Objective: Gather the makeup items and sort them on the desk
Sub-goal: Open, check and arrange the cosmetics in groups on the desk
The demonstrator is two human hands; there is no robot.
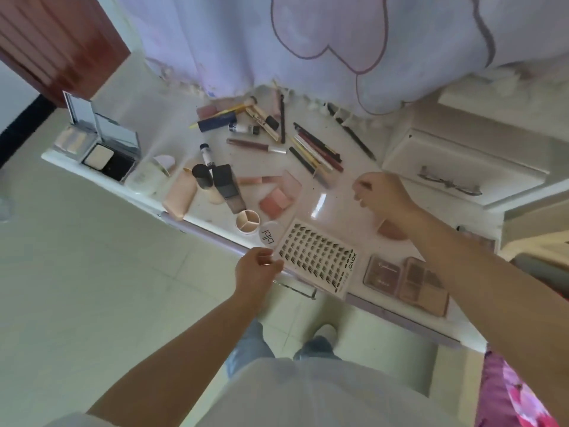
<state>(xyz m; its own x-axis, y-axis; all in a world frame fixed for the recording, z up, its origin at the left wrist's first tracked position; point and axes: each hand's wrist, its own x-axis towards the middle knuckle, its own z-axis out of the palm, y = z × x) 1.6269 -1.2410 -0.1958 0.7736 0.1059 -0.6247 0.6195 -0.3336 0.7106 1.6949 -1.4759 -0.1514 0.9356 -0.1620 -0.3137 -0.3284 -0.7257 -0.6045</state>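
The left hand [257, 268] pinches the lash tray's [320, 261] corner; the right hand [380, 194] hovers over the desk [341, 192], fingers curled, holding nothing visible.

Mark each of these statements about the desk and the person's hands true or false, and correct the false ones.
1. The left hand pinches a corner of the lash tray. True.
2. The right hand rests flat on the lash tray. False: it hangs above bare desk, fingers curled, beyond the tray.
3. A pair of glasses lies on the white box at the right. True.
4. The pencils stand upright in a cup. False: they lie flat on the desk.
5. The black compact at the left is open. True.
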